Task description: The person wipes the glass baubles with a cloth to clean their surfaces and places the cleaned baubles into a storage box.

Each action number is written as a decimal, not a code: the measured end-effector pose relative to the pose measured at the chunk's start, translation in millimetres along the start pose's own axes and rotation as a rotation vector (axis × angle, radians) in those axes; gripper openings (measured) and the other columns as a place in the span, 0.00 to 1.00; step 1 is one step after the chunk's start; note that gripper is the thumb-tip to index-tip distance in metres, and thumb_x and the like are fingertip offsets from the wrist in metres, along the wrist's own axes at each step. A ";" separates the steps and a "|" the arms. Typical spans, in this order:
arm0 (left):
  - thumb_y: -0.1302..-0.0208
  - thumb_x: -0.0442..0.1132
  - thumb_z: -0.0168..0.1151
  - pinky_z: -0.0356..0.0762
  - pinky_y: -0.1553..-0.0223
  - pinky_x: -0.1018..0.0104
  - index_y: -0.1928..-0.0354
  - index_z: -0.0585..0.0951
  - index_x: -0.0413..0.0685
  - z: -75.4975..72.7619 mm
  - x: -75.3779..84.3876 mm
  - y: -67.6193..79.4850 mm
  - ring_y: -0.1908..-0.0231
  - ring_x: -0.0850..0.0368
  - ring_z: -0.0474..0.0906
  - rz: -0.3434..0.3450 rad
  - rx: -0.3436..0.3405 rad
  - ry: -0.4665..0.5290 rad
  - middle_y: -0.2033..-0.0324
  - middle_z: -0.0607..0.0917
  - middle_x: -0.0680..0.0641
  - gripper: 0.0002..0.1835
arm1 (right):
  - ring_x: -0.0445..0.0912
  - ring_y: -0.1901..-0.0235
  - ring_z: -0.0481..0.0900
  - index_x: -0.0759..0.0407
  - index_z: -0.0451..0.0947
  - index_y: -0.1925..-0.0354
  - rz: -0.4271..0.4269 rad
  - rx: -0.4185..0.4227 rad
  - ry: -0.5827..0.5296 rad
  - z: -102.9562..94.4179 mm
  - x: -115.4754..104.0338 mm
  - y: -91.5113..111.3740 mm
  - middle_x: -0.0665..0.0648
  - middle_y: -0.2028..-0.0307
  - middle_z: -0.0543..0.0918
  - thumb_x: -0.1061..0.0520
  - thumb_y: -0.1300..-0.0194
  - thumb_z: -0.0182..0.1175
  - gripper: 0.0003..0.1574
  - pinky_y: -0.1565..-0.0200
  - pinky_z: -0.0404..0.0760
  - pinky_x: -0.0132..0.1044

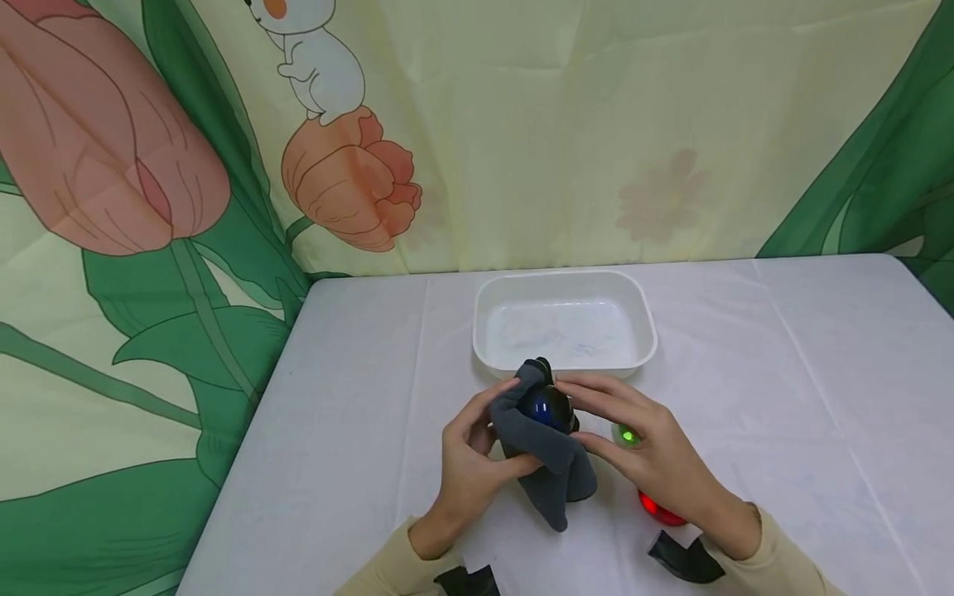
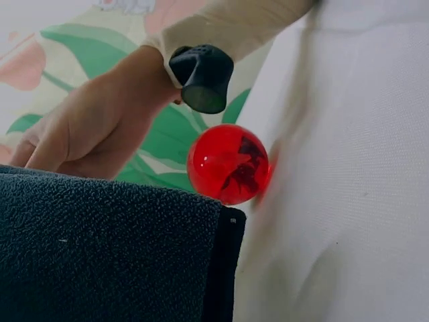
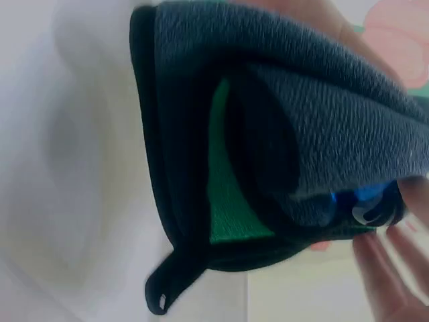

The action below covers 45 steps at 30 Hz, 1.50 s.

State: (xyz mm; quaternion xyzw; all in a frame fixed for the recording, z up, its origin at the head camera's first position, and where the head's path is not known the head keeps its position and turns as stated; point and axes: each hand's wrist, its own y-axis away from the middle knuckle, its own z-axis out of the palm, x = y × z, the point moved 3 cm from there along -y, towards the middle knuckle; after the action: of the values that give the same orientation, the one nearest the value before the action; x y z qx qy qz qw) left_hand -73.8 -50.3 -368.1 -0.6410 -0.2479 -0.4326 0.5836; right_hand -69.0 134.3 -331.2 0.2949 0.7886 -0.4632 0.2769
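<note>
A dark grey cloth (image 1: 540,443) is wrapped partly around a glossy dark-blue ball (image 1: 547,407), held up over the white table. My left hand (image 1: 477,468) grips the cloth from the left, thumb across its front. From the other side my right hand (image 1: 656,434) holds the ball between thumb and fingers, at its uncovered side. The right wrist view shows the cloth (image 3: 348,121) folded over, with a green inner face, dark edging and a small loop; a bit of the blue ball (image 3: 369,194) peeks out beneath the fold.
Beyond the hands stands a white rectangular basin (image 1: 484,343). A green ball (image 1: 628,435) lies behind the right hand's fingers, and a red ball (image 1: 662,510) lies under the right wrist, partly hidden. A printed curtain (image 1: 522,149) hangs along the table's far edge.
</note>
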 end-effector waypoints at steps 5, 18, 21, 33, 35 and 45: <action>0.61 0.14 0.67 0.78 0.56 0.60 0.43 0.68 0.28 1.6 -0.6 0.1 0.51 0.50 0.75 0.004 -0.002 0.006 0.47 0.74 0.33 0.37 | 0.50 0.47 0.73 0.67 0.76 0.48 -0.163 -0.006 0.062 -2.4 -9.1 -4.4 0.66 0.47 0.74 0.55 0.39 0.60 0.23 0.49 0.71 0.25; 0.61 0.15 0.67 0.78 0.55 0.60 0.42 0.68 0.29 4.7 0.7 1.8 0.50 0.49 0.75 0.012 0.003 -0.026 0.48 0.74 0.33 0.38 | 0.53 0.46 0.72 0.69 0.75 0.48 -0.255 -0.026 0.057 0.3 10.5 3.4 0.67 0.47 0.73 0.52 0.37 0.56 0.25 0.49 0.72 0.26; 0.61 0.16 0.68 0.78 0.56 0.60 0.42 0.67 0.29 5.3 0.8 1.6 0.50 0.49 0.75 0.013 -0.006 -0.038 0.47 0.74 0.34 0.38 | 0.50 0.47 0.74 0.67 0.74 0.46 -0.157 -0.031 0.027 0.7 19.5 7.3 0.65 0.46 0.74 0.57 0.42 0.62 0.26 0.50 0.73 0.28; 0.59 0.16 0.67 0.78 0.56 0.57 0.42 0.68 0.29 3.9 0.7 -1.4 0.51 0.49 0.75 -0.001 -0.023 -0.014 0.47 0.74 0.34 0.37 | 0.47 0.48 0.75 0.60 0.71 0.41 0.147 -0.080 -0.114 -0.7 19.0 7.2 0.56 0.45 0.74 0.71 0.48 0.64 0.35 0.54 0.78 0.37; 0.60 0.16 0.67 0.78 0.56 0.57 0.42 0.67 0.28 3.4 0.3 -1.7 0.51 0.48 0.75 0.000 -0.021 -0.012 0.48 0.74 0.33 0.37 | 0.46 0.47 0.75 0.62 0.71 0.42 0.083 -0.070 -0.050 -2.3 9.1 2.5 0.58 0.45 0.74 0.73 0.52 0.66 0.37 0.53 0.77 0.34; 0.59 0.15 0.66 0.78 0.56 0.57 0.42 0.67 0.29 3.2 -1.1 -0.4 0.51 0.48 0.75 -0.015 -0.008 0.020 0.48 0.74 0.33 0.36 | 0.52 0.46 0.71 0.68 0.74 0.47 -0.266 -0.044 0.122 0.6 2.2 0.3 0.67 0.46 0.72 0.51 0.35 0.53 0.26 0.49 0.71 0.26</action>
State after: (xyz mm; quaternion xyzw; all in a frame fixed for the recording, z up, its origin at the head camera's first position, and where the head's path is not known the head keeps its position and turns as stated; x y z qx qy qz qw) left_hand -73.9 -47.0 -368.6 -0.6371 -0.2452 -0.4441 0.5803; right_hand -70.1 134.4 -333.1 0.2094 0.8460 -0.4597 0.1709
